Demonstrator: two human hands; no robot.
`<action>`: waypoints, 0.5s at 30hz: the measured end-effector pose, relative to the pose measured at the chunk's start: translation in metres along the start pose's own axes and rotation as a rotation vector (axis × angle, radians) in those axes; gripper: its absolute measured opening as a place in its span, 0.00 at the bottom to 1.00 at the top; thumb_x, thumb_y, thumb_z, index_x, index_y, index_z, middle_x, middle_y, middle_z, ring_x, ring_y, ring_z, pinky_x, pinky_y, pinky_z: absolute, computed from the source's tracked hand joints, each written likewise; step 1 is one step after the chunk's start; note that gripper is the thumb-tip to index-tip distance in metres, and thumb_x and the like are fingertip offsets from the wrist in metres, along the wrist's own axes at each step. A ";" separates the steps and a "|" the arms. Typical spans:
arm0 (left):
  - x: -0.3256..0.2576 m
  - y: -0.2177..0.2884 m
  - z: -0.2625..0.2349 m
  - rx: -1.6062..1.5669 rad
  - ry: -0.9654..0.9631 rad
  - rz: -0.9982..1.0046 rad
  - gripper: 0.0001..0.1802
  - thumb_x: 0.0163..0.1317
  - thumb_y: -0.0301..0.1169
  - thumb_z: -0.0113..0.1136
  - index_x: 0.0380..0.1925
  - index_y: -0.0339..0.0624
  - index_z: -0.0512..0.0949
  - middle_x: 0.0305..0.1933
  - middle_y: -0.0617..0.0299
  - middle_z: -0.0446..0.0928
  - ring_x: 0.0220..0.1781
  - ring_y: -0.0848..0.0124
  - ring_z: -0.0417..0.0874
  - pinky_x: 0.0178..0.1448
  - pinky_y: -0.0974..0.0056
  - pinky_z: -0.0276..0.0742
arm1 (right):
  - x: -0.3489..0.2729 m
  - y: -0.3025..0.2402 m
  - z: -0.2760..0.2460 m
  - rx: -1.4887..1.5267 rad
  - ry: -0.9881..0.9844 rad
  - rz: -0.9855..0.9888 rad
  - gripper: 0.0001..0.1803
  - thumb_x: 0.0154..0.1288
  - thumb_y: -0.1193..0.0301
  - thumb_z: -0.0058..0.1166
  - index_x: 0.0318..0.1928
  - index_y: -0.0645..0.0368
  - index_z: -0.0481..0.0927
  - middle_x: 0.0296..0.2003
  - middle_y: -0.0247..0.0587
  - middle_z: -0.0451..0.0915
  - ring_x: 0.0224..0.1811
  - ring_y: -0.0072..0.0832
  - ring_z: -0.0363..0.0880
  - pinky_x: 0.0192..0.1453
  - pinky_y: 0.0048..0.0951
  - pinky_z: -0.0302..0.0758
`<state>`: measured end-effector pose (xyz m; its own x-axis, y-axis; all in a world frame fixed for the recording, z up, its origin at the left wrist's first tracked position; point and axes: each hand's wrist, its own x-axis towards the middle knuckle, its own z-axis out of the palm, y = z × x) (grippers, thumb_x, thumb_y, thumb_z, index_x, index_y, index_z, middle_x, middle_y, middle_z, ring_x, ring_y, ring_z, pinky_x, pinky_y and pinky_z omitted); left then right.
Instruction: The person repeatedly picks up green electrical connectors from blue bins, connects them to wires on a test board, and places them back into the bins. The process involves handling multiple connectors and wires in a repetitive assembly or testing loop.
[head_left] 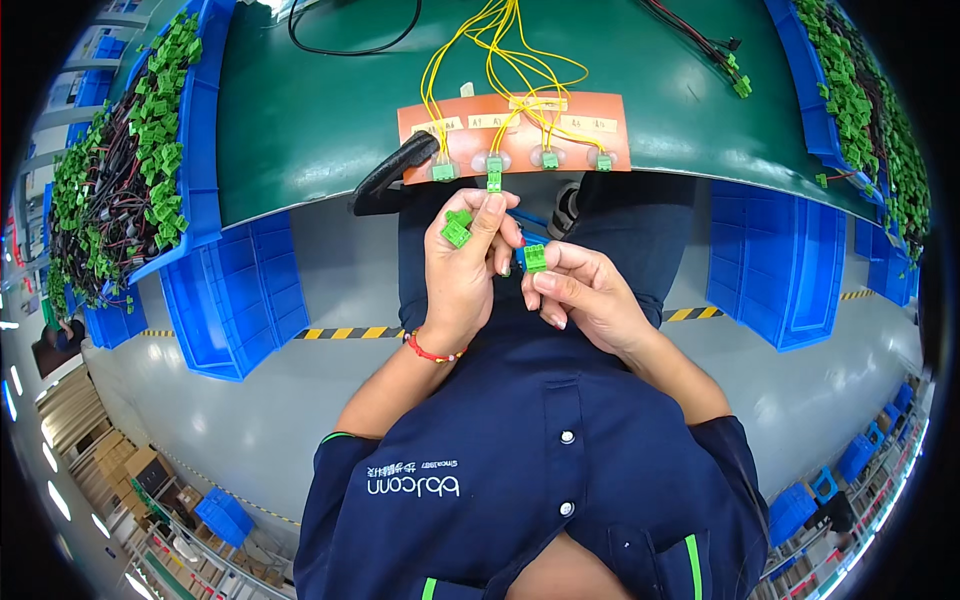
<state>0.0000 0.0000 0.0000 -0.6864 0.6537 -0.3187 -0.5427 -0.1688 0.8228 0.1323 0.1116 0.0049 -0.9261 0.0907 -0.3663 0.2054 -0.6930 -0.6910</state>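
Observation:
My left hand [460, 268] is closed, its thumb and a finger pinching a green terminal connector [494, 182] against a green socket [494, 162] on the orange board's front edge. Whether the two are fully joined I cannot tell. Another green connector [456, 229] is tucked in the same hand, near the base of the fingers. Slightly lower and to the right, my right hand [592, 292] grips a green multi-way connector [536, 258] between thumb and fingers. Yellow wires [490, 62] run from the far side of the bench to several green sockets on the orange board [618, 130].
A green-topped bench [310, 130] bears the board. Blue bins [205, 110] heaped with green connectors and dark wires flank it, with blue crates [235, 300] below. A black curved object [395, 172] projects at the board's left. Loose wired connectors [740, 86] lie at back right.

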 end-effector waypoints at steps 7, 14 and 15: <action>0.009 0.000 0.001 -0.021 0.004 -0.004 0.14 0.73 0.35 0.58 0.46 0.33 0.79 0.28 0.66 0.76 0.19 0.85 0.65 0.23 0.77 0.56 | 0.001 0.000 -0.003 0.056 -0.009 -0.003 0.12 0.76 0.66 0.53 0.44 0.64 0.81 0.31 0.36 0.81 0.21 0.13 0.68 0.28 0.16 0.67; -0.010 0.001 -0.013 0.086 0.102 0.081 0.15 0.75 0.35 0.55 0.50 0.35 0.79 0.26 0.73 0.66 0.21 0.89 0.57 0.23 0.77 0.50 | 0.022 -0.007 0.004 -0.085 0.042 -0.151 0.14 0.78 0.66 0.49 0.50 0.65 0.81 0.31 0.34 0.81 0.21 0.12 0.67 0.27 0.16 0.66; -0.018 0.003 -0.015 0.146 0.060 0.079 0.16 0.76 0.36 0.54 0.53 0.35 0.79 0.28 0.74 0.68 0.22 0.89 0.59 0.24 0.77 0.51 | 0.026 -0.006 0.008 -0.136 0.053 -0.171 0.14 0.78 0.66 0.49 0.50 0.65 0.81 0.31 0.34 0.80 0.22 0.12 0.68 0.27 0.16 0.66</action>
<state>0.0035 -0.0233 0.0008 -0.7540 0.5968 -0.2744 -0.4132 -0.1061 0.9045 0.1044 0.1128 0.0045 -0.9341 0.2382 -0.2660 0.0910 -0.5615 -0.8225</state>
